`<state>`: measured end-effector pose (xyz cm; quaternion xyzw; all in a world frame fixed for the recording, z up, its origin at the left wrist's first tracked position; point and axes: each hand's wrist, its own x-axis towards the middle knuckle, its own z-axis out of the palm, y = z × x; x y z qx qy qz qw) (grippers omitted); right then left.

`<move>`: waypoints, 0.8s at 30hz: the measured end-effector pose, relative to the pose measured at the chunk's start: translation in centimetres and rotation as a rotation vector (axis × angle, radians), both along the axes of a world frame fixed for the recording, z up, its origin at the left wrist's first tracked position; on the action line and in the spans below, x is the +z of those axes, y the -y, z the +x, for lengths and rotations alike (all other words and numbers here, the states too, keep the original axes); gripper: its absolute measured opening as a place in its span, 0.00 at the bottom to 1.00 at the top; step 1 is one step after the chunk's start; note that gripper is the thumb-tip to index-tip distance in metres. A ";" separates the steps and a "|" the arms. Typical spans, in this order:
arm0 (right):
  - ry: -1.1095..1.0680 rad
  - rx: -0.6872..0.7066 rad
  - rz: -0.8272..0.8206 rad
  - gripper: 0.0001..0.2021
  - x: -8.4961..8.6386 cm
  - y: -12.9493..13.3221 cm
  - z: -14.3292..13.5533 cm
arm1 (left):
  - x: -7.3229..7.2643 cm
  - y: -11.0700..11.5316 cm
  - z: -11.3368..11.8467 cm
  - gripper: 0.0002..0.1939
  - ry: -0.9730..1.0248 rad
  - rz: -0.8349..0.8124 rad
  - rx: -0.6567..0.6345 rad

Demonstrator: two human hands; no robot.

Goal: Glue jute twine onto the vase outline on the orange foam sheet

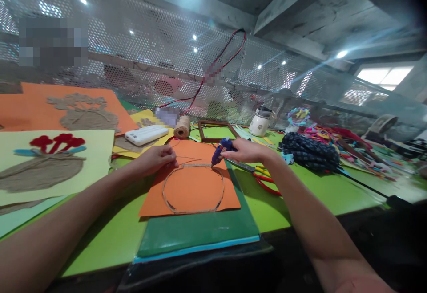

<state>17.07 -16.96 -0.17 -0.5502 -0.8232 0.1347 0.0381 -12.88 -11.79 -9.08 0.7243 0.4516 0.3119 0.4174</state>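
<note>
An orange sheet of card (pixel 191 190) lies on a green board (pixel 200 233), with a vase-like outline of jute twine (pixel 224 185) on it. My right hand (pixel 245 150) is wrapped round a blue glue gun (pixel 217 152). Its nozzle points down at the right end of the short straight twine band across the top of the outline. My left hand (pixel 162 157) rests at the card's upper left edge, thumb and fingers pinched together. A thin loose strand of twine runs from these fingertips over the card.
Behind the card stand a twine spool (pixel 182 127), a white power bank (pixel 147 135) and a brown frame (pixel 218 131). Scissors (pixel 263 175) lie right, beyond them a dark patterned bundle (pixel 308 150). A white bottle (pixel 260 121) stands at the back. Finished pictures (pixel 96 150) cover the left.
</note>
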 end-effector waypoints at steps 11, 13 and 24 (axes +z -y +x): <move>-0.390 -0.043 0.019 0.17 0.4 -0.6 2.0 | -0.4 -0.2 -0.1 0.16 0.046 -0.009 -0.005; -0.442 -0.064 0.043 0.16 0.2 -0.8 2.3 | -0.3 -0.1 0.0 0.16 0.061 -0.009 0.000; -0.414 0.169 -0.027 0.16 -1.0 -0.3 -0.1 | -1.1 -0.7 -0.5 0.16 0.140 -0.045 0.010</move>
